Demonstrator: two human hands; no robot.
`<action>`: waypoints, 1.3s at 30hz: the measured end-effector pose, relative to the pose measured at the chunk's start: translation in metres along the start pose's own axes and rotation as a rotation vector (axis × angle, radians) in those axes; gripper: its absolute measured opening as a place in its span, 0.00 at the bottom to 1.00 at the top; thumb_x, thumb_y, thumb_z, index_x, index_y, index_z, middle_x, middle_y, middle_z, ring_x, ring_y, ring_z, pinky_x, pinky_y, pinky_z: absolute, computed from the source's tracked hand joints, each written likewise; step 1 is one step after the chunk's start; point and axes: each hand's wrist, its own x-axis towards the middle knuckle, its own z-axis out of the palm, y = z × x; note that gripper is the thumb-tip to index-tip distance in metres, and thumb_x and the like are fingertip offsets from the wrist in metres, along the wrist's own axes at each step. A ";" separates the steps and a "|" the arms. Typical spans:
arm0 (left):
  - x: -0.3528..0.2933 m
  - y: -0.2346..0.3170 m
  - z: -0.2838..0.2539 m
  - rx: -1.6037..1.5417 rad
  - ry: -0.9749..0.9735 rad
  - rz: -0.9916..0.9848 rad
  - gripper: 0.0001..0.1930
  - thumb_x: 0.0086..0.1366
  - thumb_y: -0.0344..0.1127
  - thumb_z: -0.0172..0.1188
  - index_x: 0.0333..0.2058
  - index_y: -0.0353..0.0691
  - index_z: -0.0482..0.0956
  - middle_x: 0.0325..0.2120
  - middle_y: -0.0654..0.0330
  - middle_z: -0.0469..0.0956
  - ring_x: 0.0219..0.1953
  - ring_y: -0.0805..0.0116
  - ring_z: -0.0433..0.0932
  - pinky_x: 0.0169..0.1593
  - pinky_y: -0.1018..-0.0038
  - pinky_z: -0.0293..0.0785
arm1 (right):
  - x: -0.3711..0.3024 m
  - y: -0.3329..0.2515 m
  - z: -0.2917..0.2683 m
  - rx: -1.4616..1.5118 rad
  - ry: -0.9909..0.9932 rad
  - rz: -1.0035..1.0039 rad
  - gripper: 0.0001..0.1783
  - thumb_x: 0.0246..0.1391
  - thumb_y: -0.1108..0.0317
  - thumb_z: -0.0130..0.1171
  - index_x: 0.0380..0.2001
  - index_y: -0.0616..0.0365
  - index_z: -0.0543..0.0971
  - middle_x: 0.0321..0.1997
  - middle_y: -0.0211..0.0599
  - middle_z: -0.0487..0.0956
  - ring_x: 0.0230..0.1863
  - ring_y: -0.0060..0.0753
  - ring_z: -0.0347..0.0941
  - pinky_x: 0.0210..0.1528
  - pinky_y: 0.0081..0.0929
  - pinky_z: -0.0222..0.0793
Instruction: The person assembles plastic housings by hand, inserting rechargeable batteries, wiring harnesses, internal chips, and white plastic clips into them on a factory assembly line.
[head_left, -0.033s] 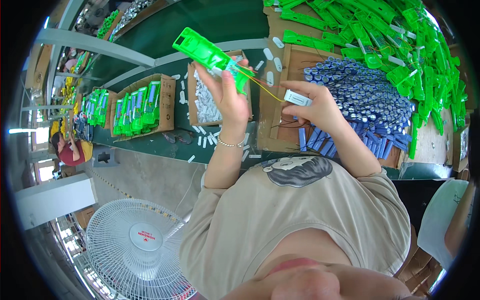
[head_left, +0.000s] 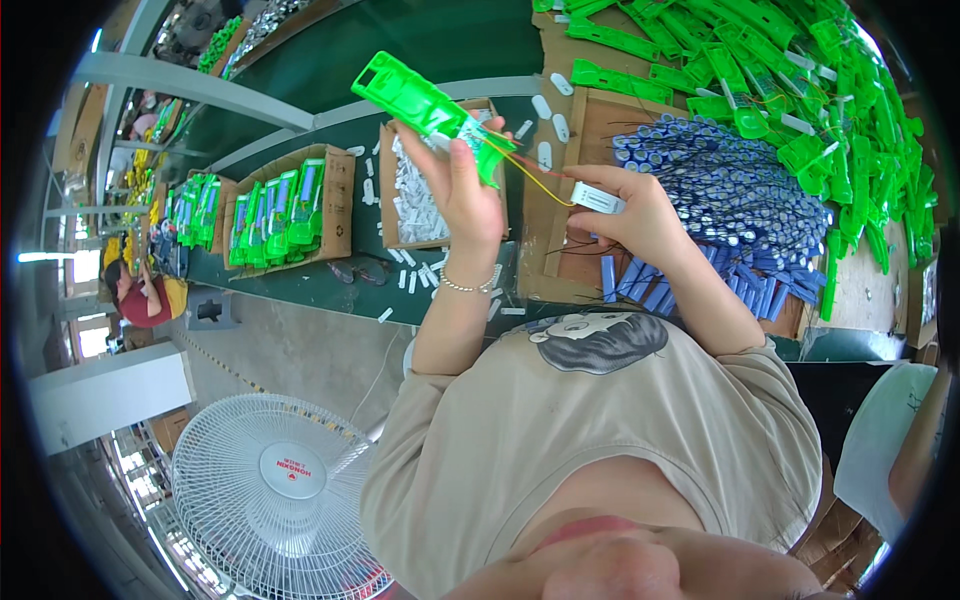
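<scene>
My left hand (head_left: 468, 200) grips a long green plastic housing (head_left: 405, 92) near its lower end, thumb across its side. The housing is tilted, its far end up and to the left. A small circuit board seems to sit in it by my fingers. A yellow wire (head_left: 540, 186) and a red one run from there to a small white rectangular piece (head_left: 597, 198). My right hand (head_left: 648, 218) pinches that white piece between thumb and fingers, over the edge of a cardboard tray. The undersides of both things are hidden.
Blue cylindrical cells (head_left: 720, 190) with dark wires fill the tray at right, beside heaped green housings (head_left: 800, 90). Behind my left hand stands a carton of small white parts (head_left: 420, 205). Farther left, a carton (head_left: 338, 205) holds filled housings. A fan (head_left: 270, 490) stands lower left.
</scene>
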 end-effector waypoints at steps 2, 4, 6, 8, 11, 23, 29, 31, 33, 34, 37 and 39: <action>-0.001 -0.006 -0.002 0.034 -0.046 0.046 0.33 0.71 0.37 0.43 0.67 0.53 0.35 0.47 0.51 0.67 0.44 0.58 0.75 0.45 0.60 0.75 | 0.003 0.015 -0.001 -0.207 0.081 -0.204 0.16 0.52 0.73 0.58 0.46 0.58 0.80 0.24 0.32 0.79 0.17 0.15 0.67 0.20 0.14 0.64; -0.001 -0.006 -0.004 0.084 -0.040 0.066 0.32 0.71 0.37 0.43 0.67 0.51 0.36 0.47 0.51 0.67 0.43 0.59 0.75 0.45 0.61 0.75 | 0.005 0.019 -0.006 -0.508 0.027 -0.254 0.15 0.52 0.73 0.57 0.45 0.56 0.81 0.26 0.32 0.80 0.17 0.15 0.67 0.22 0.15 0.66; 0.001 -0.011 -0.008 0.118 -0.044 0.073 0.32 0.70 0.38 0.42 0.67 0.49 0.37 0.47 0.51 0.67 0.42 0.59 0.75 0.44 0.62 0.76 | 0.000 0.006 -0.011 -0.551 -0.026 -0.288 0.20 0.54 0.74 0.53 0.52 0.57 0.76 0.27 0.34 0.81 0.18 0.19 0.70 0.24 0.17 0.67; 0.006 -0.016 -0.022 0.310 -0.176 0.105 0.31 0.70 0.40 0.42 0.67 0.44 0.40 0.45 0.51 0.69 0.39 0.62 0.76 0.40 0.65 0.77 | -0.008 -0.005 -0.012 -0.065 0.045 -0.168 0.25 0.57 0.77 0.46 0.59 0.59 0.67 0.28 0.38 0.81 0.18 0.26 0.71 0.25 0.20 0.69; -0.002 -0.015 -0.026 0.223 -0.235 -0.134 0.30 0.69 0.39 0.41 0.66 0.40 0.44 0.44 0.51 0.70 0.35 0.66 0.76 0.35 0.72 0.76 | 0.000 0.001 -0.033 0.384 -0.126 -0.088 0.31 0.54 0.70 0.51 0.62 0.63 0.60 0.34 0.47 0.81 0.21 0.33 0.76 0.28 0.25 0.73; -0.026 -0.029 -0.019 0.302 -0.626 -0.301 0.30 0.68 0.36 0.42 0.66 0.35 0.46 0.48 0.50 0.71 0.39 0.65 0.76 0.43 0.70 0.74 | 0.007 0.011 -0.053 0.617 -0.314 -0.100 0.17 0.61 0.61 0.53 0.30 0.68 0.76 0.16 0.45 0.77 0.14 0.31 0.74 0.17 0.22 0.70; -0.034 -0.015 -0.011 0.445 -0.784 -0.230 0.30 0.63 0.32 0.52 0.63 0.32 0.56 0.57 0.47 0.66 0.58 0.57 0.67 0.61 0.68 0.58 | 0.012 0.012 -0.049 0.728 -0.130 0.005 0.18 0.58 0.59 0.58 0.27 0.66 0.76 0.12 0.36 0.74 0.10 0.22 0.66 0.13 0.17 0.59; -0.040 -0.017 -0.012 0.446 -0.767 -0.250 0.30 0.62 0.31 0.53 0.63 0.33 0.57 0.56 0.47 0.66 0.56 0.57 0.68 0.60 0.68 0.59 | 0.013 0.008 -0.045 0.405 0.092 -0.049 0.17 0.55 0.60 0.61 0.30 0.66 0.77 0.13 0.36 0.75 0.14 0.20 0.68 0.16 0.17 0.62; -0.045 -0.016 -0.009 0.450 -0.751 -0.274 0.30 0.62 0.31 0.53 0.63 0.33 0.57 0.55 0.47 0.67 0.55 0.56 0.69 0.59 0.68 0.60 | 0.015 0.005 -0.038 -0.248 0.504 -0.149 0.19 0.48 0.62 0.68 0.36 0.67 0.79 0.17 0.37 0.77 0.21 0.17 0.72 0.22 0.18 0.66; -0.049 -0.017 -0.007 0.454 -0.722 -0.278 0.30 0.62 0.32 0.54 0.62 0.33 0.57 0.55 0.48 0.67 0.55 0.57 0.69 0.59 0.68 0.61 | 0.015 0.006 -0.036 -0.249 0.504 -0.145 0.19 0.48 0.62 0.68 0.36 0.67 0.79 0.17 0.37 0.77 0.21 0.17 0.72 0.22 0.18 0.66; -0.051 -0.014 -0.003 0.482 -0.716 -0.323 0.31 0.61 0.32 0.56 0.62 0.33 0.58 0.54 0.49 0.68 0.56 0.57 0.69 0.58 0.69 0.63 | 0.011 0.007 -0.034 0.012 0.279 -0.189 0.22 0.47 0.67 0.68 0.43 0.70 0.76 0.34 0.43 0.82 0.35 0.23 0.77 0.36 0.23 0.74; -0.055 -0.014 -0.002 0.514 -0.727 -0.367 0.31 0.60 0.32 0.58 0.61 0.33 0.58 0.53 0.49 0.69 0.56 0.58 0.68 0.57 0.69 0.64 | 0.010 0.006 -0.032 0.075 0.206 -0.163 0.23 0.48 0.68 0.67 0.44 0.70 0.75 0.36 0.43 0.81 0.37 0.24 0.77 0.37 0.23 0.74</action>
